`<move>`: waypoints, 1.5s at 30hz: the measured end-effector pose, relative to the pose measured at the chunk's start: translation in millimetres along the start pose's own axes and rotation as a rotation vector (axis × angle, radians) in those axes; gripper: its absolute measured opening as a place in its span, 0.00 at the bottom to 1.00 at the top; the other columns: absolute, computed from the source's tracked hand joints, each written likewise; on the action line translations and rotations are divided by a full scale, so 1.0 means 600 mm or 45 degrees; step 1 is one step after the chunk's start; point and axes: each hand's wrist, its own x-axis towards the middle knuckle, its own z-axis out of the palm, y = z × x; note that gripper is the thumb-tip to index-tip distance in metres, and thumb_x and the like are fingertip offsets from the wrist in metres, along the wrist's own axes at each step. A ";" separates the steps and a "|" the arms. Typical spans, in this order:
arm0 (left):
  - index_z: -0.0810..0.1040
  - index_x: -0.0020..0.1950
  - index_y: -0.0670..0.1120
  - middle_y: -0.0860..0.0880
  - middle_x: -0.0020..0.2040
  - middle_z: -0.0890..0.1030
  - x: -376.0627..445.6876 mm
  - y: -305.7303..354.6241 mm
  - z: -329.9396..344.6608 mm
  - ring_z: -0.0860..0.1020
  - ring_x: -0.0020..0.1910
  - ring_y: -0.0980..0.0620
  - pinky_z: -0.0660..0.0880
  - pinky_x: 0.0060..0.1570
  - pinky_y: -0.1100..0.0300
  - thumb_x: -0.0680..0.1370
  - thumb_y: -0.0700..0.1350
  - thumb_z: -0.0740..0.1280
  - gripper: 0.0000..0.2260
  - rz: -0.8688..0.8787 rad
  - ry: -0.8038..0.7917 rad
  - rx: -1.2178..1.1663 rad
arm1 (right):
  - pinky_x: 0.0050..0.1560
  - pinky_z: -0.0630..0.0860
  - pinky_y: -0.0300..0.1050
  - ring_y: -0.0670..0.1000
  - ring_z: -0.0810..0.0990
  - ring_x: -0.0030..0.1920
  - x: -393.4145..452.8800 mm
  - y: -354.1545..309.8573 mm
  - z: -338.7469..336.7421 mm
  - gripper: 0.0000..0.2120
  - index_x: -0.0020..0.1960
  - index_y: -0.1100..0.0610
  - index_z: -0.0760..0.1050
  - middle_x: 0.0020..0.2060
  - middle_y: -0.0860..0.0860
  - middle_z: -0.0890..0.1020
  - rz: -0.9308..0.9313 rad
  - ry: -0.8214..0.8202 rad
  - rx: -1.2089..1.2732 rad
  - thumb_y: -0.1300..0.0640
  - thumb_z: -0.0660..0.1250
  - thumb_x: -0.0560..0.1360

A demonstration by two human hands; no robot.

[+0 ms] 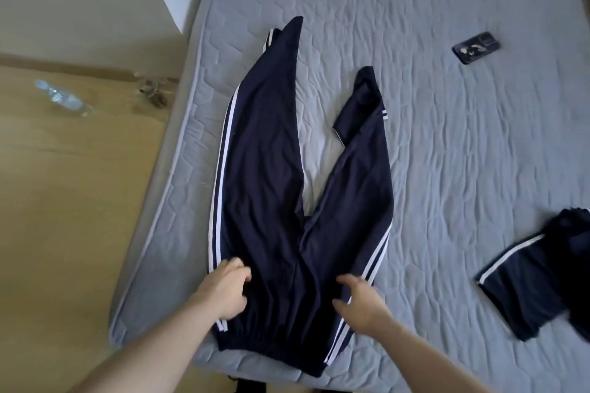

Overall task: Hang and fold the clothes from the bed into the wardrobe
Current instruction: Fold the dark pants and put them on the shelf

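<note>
Flattening soft, light, slippery track pants (271,201) on bed (447,169); hands (225,289) (360,303) loose, gripping nothing; best grabbed at waistband.

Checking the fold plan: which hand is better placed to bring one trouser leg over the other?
Probably the right hand: it hovers open by the trousers on the side whose leg end is crumpled back, so it could straighten and fold that leg. The left hand rests near the waistband.

No readable text, labels, brands or numbers anywhere in view.
</note>
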 end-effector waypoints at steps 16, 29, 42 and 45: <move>0.36 0.83 0.55 0.49 0.81 0.30 0.388 0.036 -0.115 0.44 0.81 0.34 0.70 0.71 0.37 0.72 0.55 0.79 0.58 -0.265 0.307 0.037 | 0.73 0.69 0.54 0.59 0.70 0.74 0.403 -0.043 -0.371 0.29 0.79 0.54 0.65 0.74 0.55 0.73 0.267 0.849 0.698 0.45 0.61 0.81; 0.35 0.83 0.54 0.48 0.81 0.29 0.410 0.041 -0.111 0.45 0.82 0.33 0.73 0.69 0.40 0.71 0.55 0.80 0.59 -0.281 0.345 0.082 | 0.22 0.67 0.34 0.44 0.71 0.19 0.496 -0.080 -0.359 0.06 0.41 0.52 0.79 0.25 0.46 0.78 0.171 0.587 1.511 0.57 0.75 0.74; 0.35 0.82 0.54 0.47 0.80 0.27 0.417 0.043 -0.108 0.44 0.81 0.32 0.72 0.70 0.40 0.71 0.54 0.80 0.59 -0.292 0.327 0.102 | 0.23 0.69 0.37 0.44 0.72 0.22 0.542 -0.158 -0.364 0.46 0.77 0.50 0.63 0.37 0.50 0.80 0.060 0.439 1.426 0.49 0.84 0.66; 0.35 0.83 0.54 0.46 0.80 0.27 0.417 0.045 -0.109 0.44 0.82 0.32 0.72 0.70 0.40 0.71 0.54 0.80 0.59 -0.295 0.327 0.110 | 0.41 0.85 0.44 0.43 0.85 0.38 0.549 -0.170 -0.379 0.44 0.74 0.44 0.67 0.48 0.42 0.84 -0.028 0.615 1.620 0.47 0.85 0.64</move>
